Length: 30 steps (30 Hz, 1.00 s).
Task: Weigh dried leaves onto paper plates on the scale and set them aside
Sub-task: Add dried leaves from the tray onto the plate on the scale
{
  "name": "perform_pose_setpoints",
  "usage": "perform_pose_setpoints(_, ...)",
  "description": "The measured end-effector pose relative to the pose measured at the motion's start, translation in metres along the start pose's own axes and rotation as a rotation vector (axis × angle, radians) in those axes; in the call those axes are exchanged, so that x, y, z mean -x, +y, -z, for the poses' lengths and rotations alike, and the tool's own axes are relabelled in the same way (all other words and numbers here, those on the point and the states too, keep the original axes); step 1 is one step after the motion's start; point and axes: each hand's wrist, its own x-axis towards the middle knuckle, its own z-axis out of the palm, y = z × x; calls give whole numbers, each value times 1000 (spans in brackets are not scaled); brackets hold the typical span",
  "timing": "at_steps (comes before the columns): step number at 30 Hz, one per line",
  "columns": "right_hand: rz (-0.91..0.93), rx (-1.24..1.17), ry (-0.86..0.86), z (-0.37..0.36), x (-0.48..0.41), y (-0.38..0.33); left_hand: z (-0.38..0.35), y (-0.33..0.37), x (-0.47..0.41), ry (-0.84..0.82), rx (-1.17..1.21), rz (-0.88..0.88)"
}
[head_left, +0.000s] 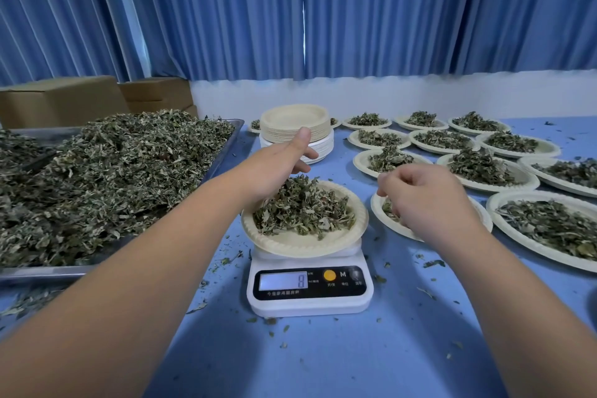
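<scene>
The paper plate point(292, 241) sits on the white kitchen scale point(310, 300), overhanging its platform on all sides, at the middle of the blue worktop point(323, 359). A loose heap of dried leaves point(303, 207) fills the far half of the plate, and the near half is bare. The scale's display point(283, 281) shows an 8. The left hand point(274, 168) hangs over the far left rim of this plate with its thumb raised and its fingers point(308, 154) straight and spread apart, the lower ones just at the top of the heap. The right hand point(426, 200) hovers to the right of the scale above a neighbouring filled plate point(376, 203), its fingers curled together toward the thumb; whether they pinch any leaf cannot be told. Behind the scale stands a stack of empty plates point(294, 121). To the right, rows of plates with leaf portions point(478, 168) cover the worktop up to the wall. On the left a metal tray point(32, 271) holds a big pile of loose leaves point(113, 178), with cardboard boxes point(58, 100) behind it. Leaf crumbs point(433, 263) lie scattered round the scale. Blue curtains point(387, 10) hang at the back.
</scene>
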Motion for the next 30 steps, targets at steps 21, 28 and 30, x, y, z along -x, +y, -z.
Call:
perform_pose_setpoints(21,-5,-12,4,-2,0,0,17,9,29,127,-548,-197)
perform_pose_setpoints(28,0,-10,5,-3,0,0,28,4,42,2,-550,-109)
perform_pose_setpoints(30,5,-7,6,-3,1,-1,23,-2,48,2,-542,-121)
